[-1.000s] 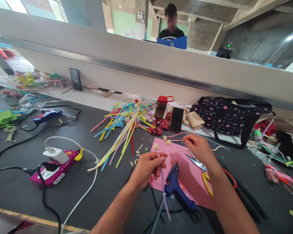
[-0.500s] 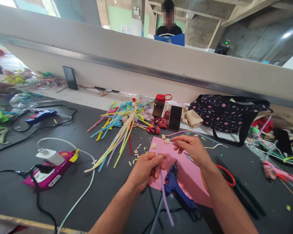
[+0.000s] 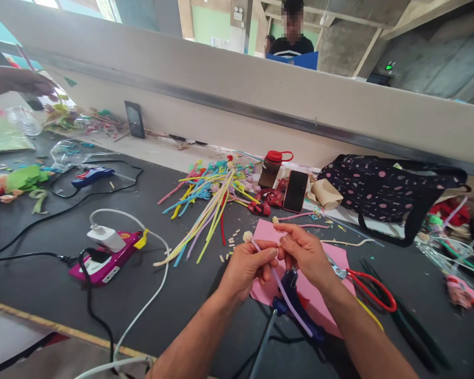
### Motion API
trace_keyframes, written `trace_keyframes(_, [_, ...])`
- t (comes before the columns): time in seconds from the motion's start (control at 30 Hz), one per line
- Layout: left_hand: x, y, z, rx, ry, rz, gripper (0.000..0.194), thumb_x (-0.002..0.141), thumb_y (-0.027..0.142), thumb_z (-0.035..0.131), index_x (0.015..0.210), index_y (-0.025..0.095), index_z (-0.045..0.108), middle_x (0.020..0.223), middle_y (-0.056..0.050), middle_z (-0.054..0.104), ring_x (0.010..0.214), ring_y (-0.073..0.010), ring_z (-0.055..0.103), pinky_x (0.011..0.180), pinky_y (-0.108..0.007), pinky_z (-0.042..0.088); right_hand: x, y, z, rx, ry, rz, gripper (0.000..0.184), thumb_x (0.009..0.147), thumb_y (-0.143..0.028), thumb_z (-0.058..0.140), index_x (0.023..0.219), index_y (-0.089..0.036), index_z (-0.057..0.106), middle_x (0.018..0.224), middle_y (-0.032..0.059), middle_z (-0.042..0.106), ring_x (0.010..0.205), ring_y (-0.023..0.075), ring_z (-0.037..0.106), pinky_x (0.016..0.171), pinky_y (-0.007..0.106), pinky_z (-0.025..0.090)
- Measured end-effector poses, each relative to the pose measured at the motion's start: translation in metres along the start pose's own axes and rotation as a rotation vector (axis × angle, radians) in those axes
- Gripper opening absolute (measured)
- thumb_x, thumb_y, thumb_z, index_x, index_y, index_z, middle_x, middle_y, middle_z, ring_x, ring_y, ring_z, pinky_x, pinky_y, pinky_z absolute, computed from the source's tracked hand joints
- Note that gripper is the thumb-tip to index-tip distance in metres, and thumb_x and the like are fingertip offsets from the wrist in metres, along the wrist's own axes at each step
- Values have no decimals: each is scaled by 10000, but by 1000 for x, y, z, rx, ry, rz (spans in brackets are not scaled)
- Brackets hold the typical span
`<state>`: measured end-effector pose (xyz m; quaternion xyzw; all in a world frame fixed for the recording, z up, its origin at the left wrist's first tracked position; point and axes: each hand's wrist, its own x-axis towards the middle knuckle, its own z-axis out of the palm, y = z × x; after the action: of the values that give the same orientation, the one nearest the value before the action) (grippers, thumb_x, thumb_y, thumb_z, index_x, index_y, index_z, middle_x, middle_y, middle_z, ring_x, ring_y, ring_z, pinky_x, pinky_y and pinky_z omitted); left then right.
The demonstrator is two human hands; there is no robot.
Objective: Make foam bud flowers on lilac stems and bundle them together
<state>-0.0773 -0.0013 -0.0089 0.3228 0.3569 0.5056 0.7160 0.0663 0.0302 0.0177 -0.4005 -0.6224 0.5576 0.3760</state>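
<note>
My left hand (image 3: 249, 267) pinches a lilac fuzzy stem (image 3: 289, 301) that slants down to the right. A cream fluffy ball (image 3: 247, 237) shows at the upper end of this stem. My right hand (image 3: 305, 253) is closed at the fingertips, close against the left fingers; what it pinches is too small to make out. Under both hands lies a pink sheet (image 3: 342, 255). On it rests a blue glue gun (image 3: 305, 310), partly covered by the stem and my hands. Another small cream ball (image 3: 275, 219) sits at the sheet's top edge.
Coloured fuzzy stems (image 3: 205, 216) lie piled left of the sheet. Red-handled scissors (image 3: 373, 290) and dark-handled pliers (image 3: 418, 337) are at the right. Behind stand a bottle (image 3: 270, 169), a phone (image 3: 296, 190) and a patterned bag (image 3: 383, 192). A power strip (image 3: 114, 266) with cords lies left; another person's hand (image 3: 39, 84) reaches in.
My right hand has come leftward and down to meet the left fingers, its fingertips now closed. The left hand still holds the lilac stem. The view has shifted, and the other person's arm is raised.
</note>
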Motion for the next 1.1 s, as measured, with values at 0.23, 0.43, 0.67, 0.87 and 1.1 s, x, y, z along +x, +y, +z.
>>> trace_keyframes(0.23, [2, -3, -1, 52, 27, 41, 194, 694, 294, 642, 643, 107, 626, 575, -11, 618, 308, -23, 419, 301, -152, 269, -3, 2, 6, -151, 3, -39, 268, 828, -316, 479, 1054, -184, 538, 561, -50, 554, 376, 69, 448, 379, 180, 351])
trace_keyframes(0.43, [3, -2, -1, 75, -16, 86, 190, 707, 258, 613, 612, 95, 635, 581, -27, 614, 320, -7, 386, 307, -149, 210, -4, 0, 9, 29, -28, 25, 208, 807, -306, 505, 976, -186, 512, 529, -62, 552, 355, 61, 426, 347, 156, 311])
trace_keyframes(0.67, [3, -1, -3, -37, 37, 78, 149, 698, 257, 646, 676, 111, 630, 510, 13, 580, 292, -13, 365, 295, -147, 217, -4, 5, 16, 127, 41, 57, 194, 772, -349, 573, 879, -192, 530, 549, -55, 574, 385, 67, 446, 372, 169, 324])
trace_keyframes(0.87, [2, 1, -4, -56, 88, 89, 153, 692, 250, 656, 664, 108, 605, 496, 26, 557, 286, -14, 375, 288, -142, 222, -6, 3, 16, -25, 113, -30, 116, 747, -280, 589, 713, -169, 583, 555, -36, 541, 462, 79, 468, 424, 188, 363])
trace_keyframes(1.1, [2, 1, -3, -83, 116, 94, 122, 710, 227, 629, 674, 114, 601, 507, 42, 544, 286, -2, 373, 297, -132, 239, -7, 2, 17, 9, 92, -10, 108, 745, -230, 566, 670, -155, 586, 527, -39, 522, 440, 63, 422, 417, 183, 323])
